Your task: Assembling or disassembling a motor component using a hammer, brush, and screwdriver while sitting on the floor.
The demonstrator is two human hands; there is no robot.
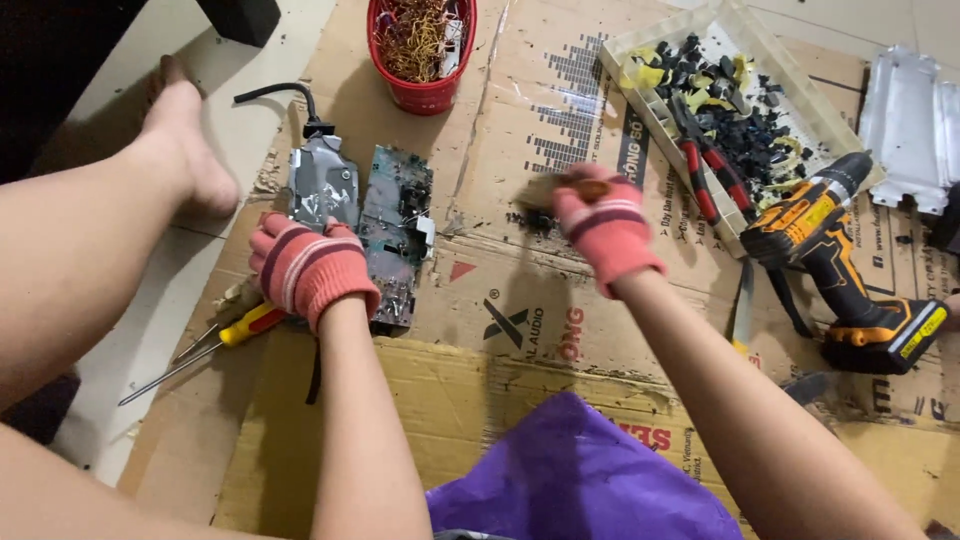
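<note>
The left hand (308,268), in a pink striped knit glove, has its grip closed down on the near end of a green circuit board with a silver metal housing (365,215), lying on flattened brown cardboard (520,330) on the floor. Just outside that grip lie yellow-handled screwdrivers (225,335). The right hand (603,225), gloved alike, has its grip pinched together on a small dark, blurred piece (560,188). Beyond it sit red-handled pliers (705,165) in a pale plastic tray (640,105) and an orange-black cordless drill (840,260).
</note>
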